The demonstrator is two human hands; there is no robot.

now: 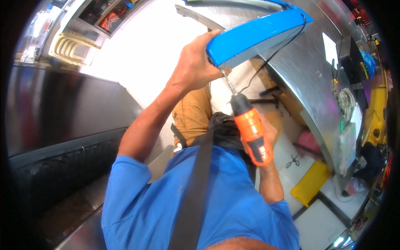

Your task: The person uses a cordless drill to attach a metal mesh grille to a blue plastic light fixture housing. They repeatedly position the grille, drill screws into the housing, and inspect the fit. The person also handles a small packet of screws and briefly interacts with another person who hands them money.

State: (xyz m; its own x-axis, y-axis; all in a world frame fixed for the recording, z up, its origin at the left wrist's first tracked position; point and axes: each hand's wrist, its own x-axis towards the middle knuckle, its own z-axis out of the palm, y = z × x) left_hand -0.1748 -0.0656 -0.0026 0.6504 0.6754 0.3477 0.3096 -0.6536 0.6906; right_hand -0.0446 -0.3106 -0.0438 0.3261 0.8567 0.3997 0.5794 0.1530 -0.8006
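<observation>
One steel tabletop (298, 83); one long blue case (258, 31), extending across the tabletop's left edge, near end projecting past it. One orange-and-black drill (250, 125), aimed at that near end, outside the same edge. Hands, two: left hand (195, 58) half-closed and clasping the case's near end, right hand (269, 127) wrapped around the drill; one slim metal bit (228, 82), tip at the case, contact not discernible.
</observation>
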